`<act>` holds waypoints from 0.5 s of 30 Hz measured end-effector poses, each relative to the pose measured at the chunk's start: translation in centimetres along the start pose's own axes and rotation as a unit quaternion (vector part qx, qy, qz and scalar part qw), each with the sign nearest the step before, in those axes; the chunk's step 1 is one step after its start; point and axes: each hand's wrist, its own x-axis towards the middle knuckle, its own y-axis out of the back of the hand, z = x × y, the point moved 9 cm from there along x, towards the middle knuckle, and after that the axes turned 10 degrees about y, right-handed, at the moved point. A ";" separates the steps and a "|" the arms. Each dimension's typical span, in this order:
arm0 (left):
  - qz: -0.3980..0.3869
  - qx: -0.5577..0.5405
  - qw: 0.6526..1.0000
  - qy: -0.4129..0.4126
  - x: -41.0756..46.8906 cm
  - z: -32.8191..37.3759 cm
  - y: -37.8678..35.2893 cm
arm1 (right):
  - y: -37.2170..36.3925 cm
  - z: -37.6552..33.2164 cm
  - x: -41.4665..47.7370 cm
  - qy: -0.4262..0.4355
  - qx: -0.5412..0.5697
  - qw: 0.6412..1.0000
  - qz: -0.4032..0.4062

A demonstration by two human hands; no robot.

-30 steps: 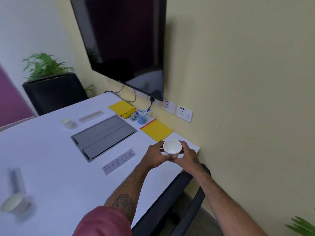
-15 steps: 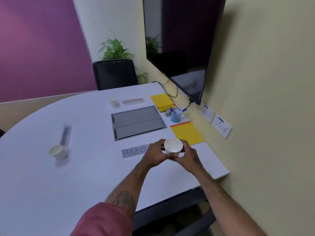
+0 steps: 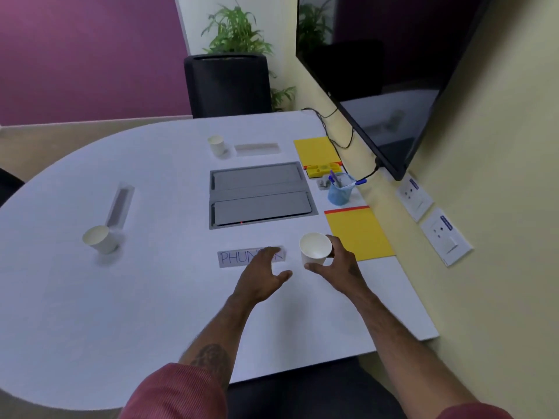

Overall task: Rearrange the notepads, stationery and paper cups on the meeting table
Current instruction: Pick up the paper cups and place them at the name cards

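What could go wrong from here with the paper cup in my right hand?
1. The right hand grips the paper cup by its side alone; a hard squeeze might dent it, a loose one might drop it.
2. The cup is close to the yellow notepad; set down on the pad's edge, it could tip.
3. The open left hand covers part of the name card and might nudge it askew.

Purple wall (image 3: 75, 55), wall-mtd TV (image 3: 381, 65), plant (image 3: 233, 28)

One head-worn cam (wide-angle), faces fwd & down, close over near edge of table (image 3: 145, 313)
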 end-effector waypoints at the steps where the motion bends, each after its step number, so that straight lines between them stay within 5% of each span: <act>1: 0.004 0.034 0.999 0.005 0.8 -0.8 -1.0 | -0.2 1.0 0.9 -0.005 -0.004 1.000 -0.001; 9: 0.029 0.190 0.981 0.016 2.3 -6.9 -7.7 | -3.4 6.8 5.8 -0.009 -0.005 0.999 -0.035; 15: 0.059 0.208 0.974 0.065 3.7 -11.2 -10.8 | -6.7 10.4 8.1 -0.014 0.015 0.998 -0.058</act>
